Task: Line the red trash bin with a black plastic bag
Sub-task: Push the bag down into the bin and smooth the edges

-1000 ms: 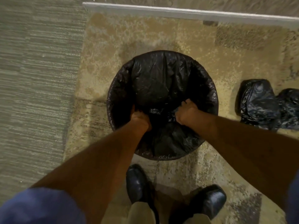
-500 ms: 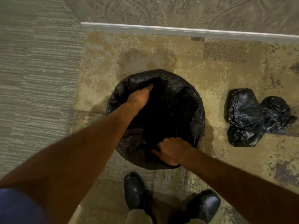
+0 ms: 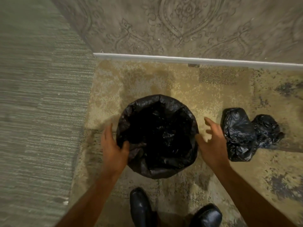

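A black plastic bag [image 3: 157,136] lines the round bin on the floor in front of me and folds over its whole rim, so none of the bin's red shows. My left hand [image 3: 113,148] grips the bag at the left rim, thumb inside and fingers outside. My right hand [image 3: 211,141] hovers just off the right rim with its fingers spread, slightly blurred and holding nothing. The inside of the bag is dark and crumpled.
Two stuffed black bags [image 3: 239,135] lie on the beige rug [image 3: 147,82] just right of the bin. A white baseboard [image 3: 196,60] and patterned wall stand behind. Grey carpet [image 3: 41,112] lies to the left. My black shoes [image 3: 141,208] are below the bin.
Both hands came out of the bag's inside to the rim: the left to the left edge, the right off the near edge to the right side. The view pulled back and up.
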Demonstrator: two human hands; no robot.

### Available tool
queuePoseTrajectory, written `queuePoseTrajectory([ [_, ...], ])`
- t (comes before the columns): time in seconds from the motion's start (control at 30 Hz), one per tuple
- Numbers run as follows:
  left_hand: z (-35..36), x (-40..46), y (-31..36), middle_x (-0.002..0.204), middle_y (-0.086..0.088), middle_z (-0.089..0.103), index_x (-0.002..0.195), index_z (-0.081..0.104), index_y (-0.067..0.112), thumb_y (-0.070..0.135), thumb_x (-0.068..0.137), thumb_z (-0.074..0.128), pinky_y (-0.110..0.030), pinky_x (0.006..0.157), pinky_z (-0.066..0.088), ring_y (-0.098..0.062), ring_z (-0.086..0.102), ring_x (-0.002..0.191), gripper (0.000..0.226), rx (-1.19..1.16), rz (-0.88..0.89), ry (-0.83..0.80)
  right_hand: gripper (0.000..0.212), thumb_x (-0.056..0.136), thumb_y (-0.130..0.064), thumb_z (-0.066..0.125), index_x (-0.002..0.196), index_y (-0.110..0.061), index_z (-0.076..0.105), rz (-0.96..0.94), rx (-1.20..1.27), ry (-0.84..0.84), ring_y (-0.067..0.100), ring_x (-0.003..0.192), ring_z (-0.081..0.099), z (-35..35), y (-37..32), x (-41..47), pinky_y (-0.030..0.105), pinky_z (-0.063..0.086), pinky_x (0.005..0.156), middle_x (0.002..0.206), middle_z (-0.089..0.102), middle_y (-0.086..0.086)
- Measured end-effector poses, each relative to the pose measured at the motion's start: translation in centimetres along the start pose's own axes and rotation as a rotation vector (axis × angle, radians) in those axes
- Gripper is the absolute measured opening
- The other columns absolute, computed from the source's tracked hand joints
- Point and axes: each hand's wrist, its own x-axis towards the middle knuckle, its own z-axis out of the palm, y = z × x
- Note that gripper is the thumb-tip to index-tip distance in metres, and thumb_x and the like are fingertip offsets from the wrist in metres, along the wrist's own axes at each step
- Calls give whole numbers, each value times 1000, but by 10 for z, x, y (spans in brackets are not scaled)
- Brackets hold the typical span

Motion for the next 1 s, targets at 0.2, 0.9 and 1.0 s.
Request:
queuePoseTrajectory([
  [0.2, 3, -13, -3, 136, -6, 62, 143, 53, 21, -18, 89, 55, -58, 88, 58, -32, 71, 102, 67, -478, -445, -66, 60, 95, -22, 65, 150, -32, 44, 237, 175, -171, 26, 122, 62, 7, 1, -6, 53, 50, 102, 149, 51, -4],
  [0.9, -35, 161, 90, 116, 5, 75, 114, 72, 28, -23, 83, 57, -49, 73, 64, -24, 77, 92, 62, -608, -192, -130, 57, 93, 1, 61, 143, -25, 51, 123, 262, -59, 28, 117, 64, 8, -102, 126, 52, 57, 94, 130, 61, -1],
  [1.0, -26, 204, 105, 122, -1, 72, 124, 69, 19, -15, 86, 65, -57, 84, 60, -31, 73, 104, 51, -592, -156, -164, 55, 91, 1, 64, 140, -23, 54, 90, 236, -32, 22, 103, 67, 13, -121, 168, 48, 57, 94, 102, 60, -21],
])
